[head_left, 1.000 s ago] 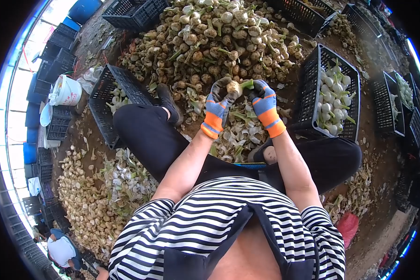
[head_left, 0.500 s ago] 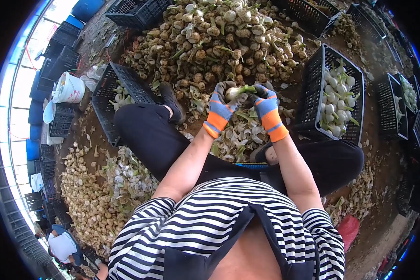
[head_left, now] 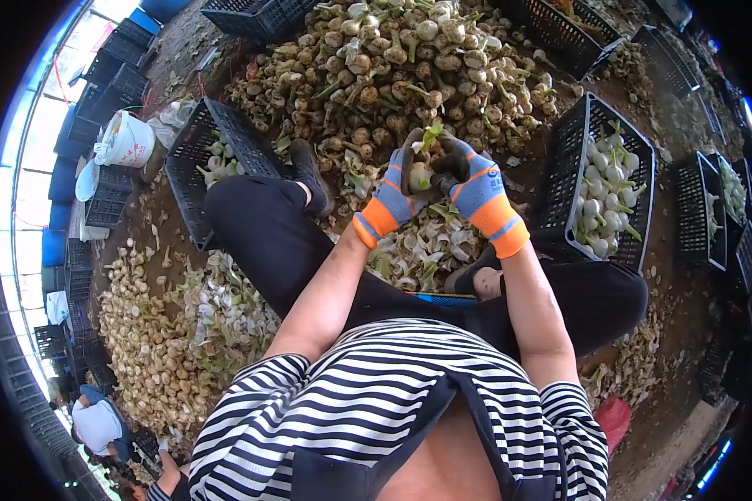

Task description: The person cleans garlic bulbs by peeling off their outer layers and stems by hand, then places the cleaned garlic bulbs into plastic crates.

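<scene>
Both hands wear blue and orange work gloves with dark palms. A pale garlic bulb [head_left: 420, 177] with a short green stem sits between them, stem pointing up. My left hand [head_left: 397, 188] is closed around the bulb's left side. From the right, my right hand [head_left: 470, 174] has its fingers curled at the stem and peel. Beyond the hands rises a large heap of unpeeled bulbs [head_left: 384, 79]. Below them lie loose husks [head_left: 430, 250] on the ground between the legs.
A black crate of cleaned bulbs [head_left: 589, 104] stands at the right, another crate [head_left: 188, 200] tilts at the left. A bulb pile [head_left: 154, 359] lies lower left, near a co-worker [head_left: 100, 424]. A white bucket [head_left: 127, 140] and a red bag [head_left: 614, 417] are also present.
The bulb has turned from lying sideways to stem up. My right hand has shifted up and left over its stem, and the camera view has moved slightly.
</scene>
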Demonstrator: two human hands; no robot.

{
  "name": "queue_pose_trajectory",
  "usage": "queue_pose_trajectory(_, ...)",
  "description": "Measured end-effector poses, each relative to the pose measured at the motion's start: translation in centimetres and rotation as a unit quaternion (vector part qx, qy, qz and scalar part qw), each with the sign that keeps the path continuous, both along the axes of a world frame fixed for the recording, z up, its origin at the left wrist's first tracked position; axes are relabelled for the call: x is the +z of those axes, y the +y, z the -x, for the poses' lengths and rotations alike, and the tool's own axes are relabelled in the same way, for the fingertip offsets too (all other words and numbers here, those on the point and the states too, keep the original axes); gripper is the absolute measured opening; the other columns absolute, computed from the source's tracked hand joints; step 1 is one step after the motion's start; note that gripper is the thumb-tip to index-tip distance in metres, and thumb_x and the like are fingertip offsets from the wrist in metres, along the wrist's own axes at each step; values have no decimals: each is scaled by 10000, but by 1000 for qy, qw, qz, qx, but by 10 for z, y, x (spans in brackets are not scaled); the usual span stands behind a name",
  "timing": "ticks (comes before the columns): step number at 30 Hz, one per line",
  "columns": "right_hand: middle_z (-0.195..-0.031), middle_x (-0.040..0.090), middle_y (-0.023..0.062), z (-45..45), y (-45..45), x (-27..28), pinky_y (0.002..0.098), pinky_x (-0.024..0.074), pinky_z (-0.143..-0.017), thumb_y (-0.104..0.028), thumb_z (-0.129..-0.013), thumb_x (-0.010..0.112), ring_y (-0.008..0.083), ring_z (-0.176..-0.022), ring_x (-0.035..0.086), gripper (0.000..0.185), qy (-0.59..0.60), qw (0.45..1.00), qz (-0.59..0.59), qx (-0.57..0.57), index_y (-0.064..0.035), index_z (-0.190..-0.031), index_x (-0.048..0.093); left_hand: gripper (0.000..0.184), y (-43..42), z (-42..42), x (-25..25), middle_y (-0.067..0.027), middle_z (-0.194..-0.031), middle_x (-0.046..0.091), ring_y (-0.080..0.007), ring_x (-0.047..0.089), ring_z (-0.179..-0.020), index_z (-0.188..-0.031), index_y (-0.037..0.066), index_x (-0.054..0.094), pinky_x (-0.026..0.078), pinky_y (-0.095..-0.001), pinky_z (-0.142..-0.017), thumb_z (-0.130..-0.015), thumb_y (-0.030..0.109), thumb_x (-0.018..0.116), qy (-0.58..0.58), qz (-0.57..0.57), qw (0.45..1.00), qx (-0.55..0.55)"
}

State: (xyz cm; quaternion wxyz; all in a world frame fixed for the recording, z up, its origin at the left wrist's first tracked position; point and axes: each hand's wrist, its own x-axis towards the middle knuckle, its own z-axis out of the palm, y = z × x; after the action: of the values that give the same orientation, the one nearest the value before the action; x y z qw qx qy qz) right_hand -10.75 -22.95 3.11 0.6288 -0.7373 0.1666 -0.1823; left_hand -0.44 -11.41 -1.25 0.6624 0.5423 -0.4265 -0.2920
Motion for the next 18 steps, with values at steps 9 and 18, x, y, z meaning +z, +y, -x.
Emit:
queue_pose_trajectory(9,-870,660,150,-7,2,8,301,494,-714,13,-690,625,242,-805,650,517,40,977,207,-24,-17,-1189,490,967,7,-2,23,-130,-1275,417,-204,504,-1080,-1409,99,5,421,-335,-918,-695,-78,633,-15,0,1000,-26)
queue_pose_trajectory(18,-928,616,188,-19,4,16,333,486,-744,58,-637,589,320,-861,616,689,175,949,257,45,-22,-1281,359,940,13,-3,17,-139,-1398,259,-214,282,-1273,-1411,51,37,239,-307,-1046,-674,-27,615,-60,-9,998,-16)
